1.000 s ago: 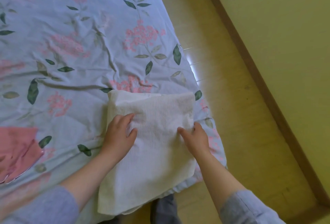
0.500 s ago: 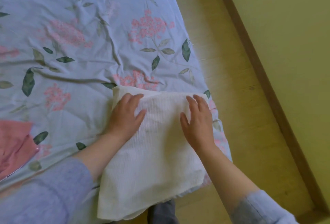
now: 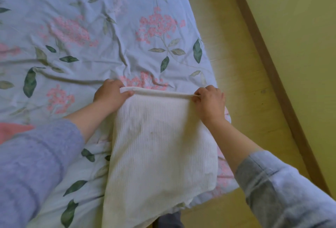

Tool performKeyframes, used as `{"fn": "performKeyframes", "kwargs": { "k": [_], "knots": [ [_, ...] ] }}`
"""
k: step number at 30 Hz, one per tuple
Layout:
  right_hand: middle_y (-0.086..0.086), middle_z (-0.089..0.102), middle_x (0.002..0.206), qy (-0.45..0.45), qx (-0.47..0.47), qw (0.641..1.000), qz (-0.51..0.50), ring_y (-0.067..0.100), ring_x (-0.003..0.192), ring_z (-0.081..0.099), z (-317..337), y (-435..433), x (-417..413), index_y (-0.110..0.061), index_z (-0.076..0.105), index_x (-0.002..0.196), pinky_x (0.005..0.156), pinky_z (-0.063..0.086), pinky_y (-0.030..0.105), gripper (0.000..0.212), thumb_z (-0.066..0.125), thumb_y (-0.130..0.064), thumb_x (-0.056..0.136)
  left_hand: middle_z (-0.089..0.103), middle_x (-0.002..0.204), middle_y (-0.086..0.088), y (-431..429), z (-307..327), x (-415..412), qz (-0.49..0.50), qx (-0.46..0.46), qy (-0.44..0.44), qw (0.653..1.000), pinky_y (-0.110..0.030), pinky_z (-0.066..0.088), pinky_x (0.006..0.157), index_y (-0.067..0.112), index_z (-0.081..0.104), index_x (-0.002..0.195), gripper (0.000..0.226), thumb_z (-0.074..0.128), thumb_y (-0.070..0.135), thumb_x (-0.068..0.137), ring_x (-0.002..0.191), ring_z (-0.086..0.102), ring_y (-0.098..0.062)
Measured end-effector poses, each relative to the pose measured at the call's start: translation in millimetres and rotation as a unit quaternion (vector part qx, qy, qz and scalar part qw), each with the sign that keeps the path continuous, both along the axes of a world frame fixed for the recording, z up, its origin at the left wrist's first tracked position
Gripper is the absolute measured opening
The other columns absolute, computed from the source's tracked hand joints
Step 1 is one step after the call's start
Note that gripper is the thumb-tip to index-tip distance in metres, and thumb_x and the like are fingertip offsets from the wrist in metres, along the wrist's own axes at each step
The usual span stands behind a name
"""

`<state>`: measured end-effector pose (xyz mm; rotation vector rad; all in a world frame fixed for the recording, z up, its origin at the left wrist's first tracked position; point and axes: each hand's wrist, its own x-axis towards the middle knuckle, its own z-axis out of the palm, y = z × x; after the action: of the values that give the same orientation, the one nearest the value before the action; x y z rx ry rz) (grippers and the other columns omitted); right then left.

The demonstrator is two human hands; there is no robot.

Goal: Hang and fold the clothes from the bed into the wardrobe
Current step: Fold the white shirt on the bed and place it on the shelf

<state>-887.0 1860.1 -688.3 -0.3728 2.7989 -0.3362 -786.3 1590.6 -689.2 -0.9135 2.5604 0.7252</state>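
Note:
A white ribbed garment [image 3: 160, 147], folded into a rectangle, lies at the near right corner of the bed [image 3: 76, 33], its lower end hanging over the edge. My left hand [image 3: 111, 94] grips its far left corner, thumb on top and fingers underneath. At the far right corner my right hand [image 3: 211, 100] pinches the folded edge. That far edge is lifted slightly off the sheet between the two hands. A pink garment [image 3: 12, 131] shows at the left edge, partly hidden by my left sleeve.
The bed carries a pale blue sheet with pink flowers and green leaves, wrinkled in the middle. To the right runs a wooden floor [image 3: 241, 86], then a brown skirting board [image 3: 276, 75] and a yellow-green wall [image 3: 300, 27].
Both hands slid from flat on the white garment's middle up to its far corners and took hold of them. The far edge has risen slightly off the sheet.

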Motion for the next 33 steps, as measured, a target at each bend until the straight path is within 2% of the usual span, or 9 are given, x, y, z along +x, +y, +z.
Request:
{"fn": "performKeyframes", "kwargs": {
  "k": [4,7,12,15,18,23,27,30,33],
  "knots": [
    [0.017,0.032,0.152,-0.173,-0.147,0.942,-0.247,0.036,0.135,0.040,-10,7,23,-0.009,0.019,0.152,0.106,0.035,0.039,0.084,0.067,-0.038,0.089,0.043,0.142,-0.014,13,-13,25,0.219,0.168,-0.009,0.961,-0.033,0.036,0.092,0.008,0.035,0.137,0.082,0.063,0.061,0.081,0.127,0.046,-0.032],
    [0.012,0.037,0.153,-0.214,-0.168,0.917,-0.292,0.030,0.139,0.038,-13,31,55,-0.009,0.018,0.153,0.108,0.035,0.038,0.098,0.069,-0.054,0.082,0.045,0.144,-0.009,22,-17,64,0.253,0.217,-0.028,0.942,-0.032,0.040,0.091,0.012,0.028,0.144,0.107,0.069,0.072,0.067,0.125,0.050,-0.030],
    [-0.009,0.056,0.121,-0.248,-0.219,0.897,-0.291,0.017,0.113,0.055,-7,69,105,-0.021,0.046,0.134,0.086,0.040,0.028,0.073,0.076,-0.053,0.076,0.060,0.129,-0.004,40,-15,122,0.220,0.297,-0.079,0.926,-0.038,0.052,0.092,0.011,0.046,0.137,0.124,0.073,0.084,0.040,0.108,0.061,-0.021],
    [-0.009,0.054,0.120,-0.286,-0.211,0.879,-0.319,0.013,0.106,0.051,-5,82,127,-0.022,0.046,0.133,0.085,0.041,0.029,0.077,0.079,-0.054,0.071,0.057,0.132,-0.002,53,-16,137,0.218,0.270,-0.055,0.936,-0.025,0.047,0.076,0.013,0.040,0.139,0.119,0.078,0.073,0.043,0.099,0.056,-0.014],
    [-0.010,0.060,0.107,-0.319,-0.201,0.862,-0.339,0.010,0.093,0.056,-4,93,138,-0.024,0.054,0.112,0.079,0.044,0.029,0.061,0.080,-0.055,0.067,0.055,0.134,-0.003,60,-21,149,0.207,0.225,-0.037,0.951,-0.030,0.045,0.083,0.014,0.038,0.140,0.121,0.078,0.069,0.040,0.105,0.056,-0.019],
    [0.002,0.067,0.117,-0.375,-0.227,0.829,-0.348,0.024,0.108,0.062,-3,100,137,-0.010,0.065,0.119,0.097,0.051,0.042,0.066,0.083,-0.047,0.067,0.053,0.138,-0.005,59,-25,167,0.208,0.267,-0.079,0.938,-0.037,0.047,0.098,0.009,0.028,0.147,0.127,0.083,0.063,0.045,0.119,0.055,-0.024],
    [0.003,0.068,0.120,-0.362,-0.282,0.818,-0.346,0.025,0.111,0.063,8,98,134,-0.009,0.063,0.124,0.101,0.050,0.045,0.060,0.083,-0.034,0.073,0.055,0.127,-0.001,57,-18,165,0.221,0.257,0.007,0.941,-0.031,0.049,0.085,0.012,0.036,0.138,0.101,0.091,0.036,0.057,0.105,0.057,-0.019],
    [0.003,0.071,0.114,-0.332,-0.328,0.819,-0.333,0.023,0.107,0.066,23,98,135,-0.010,0.067,0.118,0.098,0.052,0.047,0.048,0.081,-0.027,0.075,0.054,0.109,0.009,56,-1,164,0.205,0.229,0.080,0.948,-0.018,0.042,0.067,0.020,0.038,0.133,0.089,0.090,0.030,0.061,0.088,0.054,-0.008],
    [0.002,0.074,0.109,-0.305,-0.370,0.818,-0.319,0.021,0.104,0.069,46,97,136,-0.013,0.070,0.111,0.093,0.055,0.043,0.044,0.081,-0.028,0.071,0.056,0.099,0.017,50,26,162,0.183,0.233,0.133,0.946,-0.017,0.042,0.066,0.032,0.035,0.127,0.081,0.088,0.027,0.066,0.088,0.057,-0.006]
  ]
}}
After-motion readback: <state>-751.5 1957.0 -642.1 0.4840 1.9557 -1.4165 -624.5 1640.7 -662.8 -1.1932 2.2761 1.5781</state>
